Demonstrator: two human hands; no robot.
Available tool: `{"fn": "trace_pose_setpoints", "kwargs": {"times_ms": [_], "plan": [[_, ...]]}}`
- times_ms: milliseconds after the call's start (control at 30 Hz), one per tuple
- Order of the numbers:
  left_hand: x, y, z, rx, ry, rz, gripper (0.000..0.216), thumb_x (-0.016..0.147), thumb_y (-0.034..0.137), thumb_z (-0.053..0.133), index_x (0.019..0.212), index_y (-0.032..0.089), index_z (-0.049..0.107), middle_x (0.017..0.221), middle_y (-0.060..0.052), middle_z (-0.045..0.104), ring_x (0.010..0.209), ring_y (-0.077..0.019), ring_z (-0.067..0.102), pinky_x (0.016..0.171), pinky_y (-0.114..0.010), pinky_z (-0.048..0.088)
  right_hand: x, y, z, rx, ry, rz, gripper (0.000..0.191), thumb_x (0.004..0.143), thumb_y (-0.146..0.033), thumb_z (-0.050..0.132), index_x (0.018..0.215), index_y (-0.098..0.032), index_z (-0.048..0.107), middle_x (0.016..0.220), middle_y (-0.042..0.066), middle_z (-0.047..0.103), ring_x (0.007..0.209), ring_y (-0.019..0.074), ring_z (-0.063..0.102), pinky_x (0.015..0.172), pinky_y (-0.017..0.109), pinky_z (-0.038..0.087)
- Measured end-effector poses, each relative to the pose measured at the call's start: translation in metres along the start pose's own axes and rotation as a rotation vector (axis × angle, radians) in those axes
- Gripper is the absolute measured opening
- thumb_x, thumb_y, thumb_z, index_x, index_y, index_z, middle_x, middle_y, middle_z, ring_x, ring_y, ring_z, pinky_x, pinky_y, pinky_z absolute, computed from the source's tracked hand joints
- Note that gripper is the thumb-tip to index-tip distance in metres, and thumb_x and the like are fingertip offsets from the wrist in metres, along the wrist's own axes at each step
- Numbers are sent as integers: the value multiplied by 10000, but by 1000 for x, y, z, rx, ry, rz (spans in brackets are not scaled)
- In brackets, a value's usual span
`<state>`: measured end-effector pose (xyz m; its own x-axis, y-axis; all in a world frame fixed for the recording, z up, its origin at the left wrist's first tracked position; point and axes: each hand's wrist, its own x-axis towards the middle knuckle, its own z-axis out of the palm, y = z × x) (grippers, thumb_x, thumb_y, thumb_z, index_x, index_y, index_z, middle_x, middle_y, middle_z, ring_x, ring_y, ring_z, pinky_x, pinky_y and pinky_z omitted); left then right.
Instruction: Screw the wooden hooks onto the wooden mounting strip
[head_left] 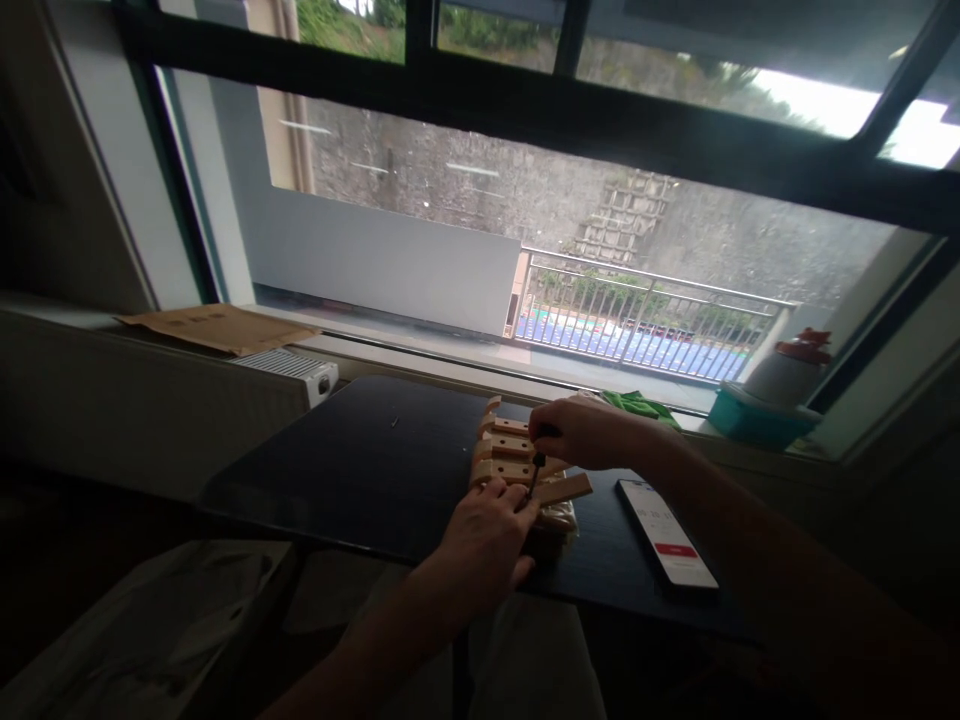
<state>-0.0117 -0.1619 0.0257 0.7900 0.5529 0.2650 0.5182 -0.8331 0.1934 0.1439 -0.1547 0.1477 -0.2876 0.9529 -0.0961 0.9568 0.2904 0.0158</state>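
Observation:
My right hand [574, 430] is closed round the dark handle of a screwdriver [536, 474], its shaft slanting down to the wood. The tip is hidden by the fingers of my left hand [491, 535], which grip the near end of a wooden assembly [510, 447]. Several light wooden pieces with dark round holes and curved ends lie side by side in it. A flat wooden strip [564, 489] sticks out to the right beside my left fingertips. Beneath the near end is something in clear plastic wrap [561, 517], partly covered.
A phone [667, 535] with a lit screen lies right of the wood on the dark table [337, 470]. A small thin item [394, 422] rests farther left. On the sill are a brown envelope [217, 327], a green cloth [639, 404] and a teal box [761, 415] by a bottle [787, 368].

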Motion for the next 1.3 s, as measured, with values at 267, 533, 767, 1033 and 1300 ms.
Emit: {"fn": "trace_pose_setpoints", "kwargs": {"times_ms": [267, 533, 767, 1033, 1300], "plan": [[-2, 0, -1, -5, 2, 3, 501, 731, 313, 661, 1203, 185, 555, 1164, -89, 575, 1079, -282, 479, 952, -391, 390, 9, 2, 7, -24, 35, 107, 324, 842, -419, 465, 870, -159, 655, 783, 64, 657, 605, 135, 538, 502, 240, 334], [0, -3, 3, -3, 17, 9, 503, 739, 342, 656, 1207, 192, 551, 1161, -89, 575, 1084, -287, 474, 952, -401, 383, -4, 4, -4, -27, -28, 33, 201, 792, -317, 529, 930, -272, 669, 813, -6, 666, 634, 121, 542, 520, 221, 338], [-1, -1, 1, -14, 7, 24, 480, 742, 325, 655, 1192, 185, 559, 1169, -85, 573, 1092, -277, 471, 976, -386, 361, 0, 7, 9, -23, 7, 50, 240, 831, -331, 454, 868, -211, 659, 756, 25, 647, 589, 117, 508, 514, 230, 322], [0, -1, -2, 10, -3, 5, 528, 726, 320, 664, 1224, 195, 544, 1169, -88, 578, 1083, -288, 485, 964, -406, 379, -6, 14, 3, -18, 12, 92, 278, 800, -424, 506, 926, -234, 666, 821, 16, 670, 632, 130, 546, 502, 226, 333], [-2, -3, 0, 11, 3, 16, 519, 747, 331, 645, 1230, 181, 534, 1175, -95, 569, 1084, -288, 476, 951, -401, 384, -3, 12, 1, 4, -4, 12, 188, 798, -328, 515, 876, -243, 664, 770, -9, 658, 626, 114, 536, 537, 222, 347]]}}
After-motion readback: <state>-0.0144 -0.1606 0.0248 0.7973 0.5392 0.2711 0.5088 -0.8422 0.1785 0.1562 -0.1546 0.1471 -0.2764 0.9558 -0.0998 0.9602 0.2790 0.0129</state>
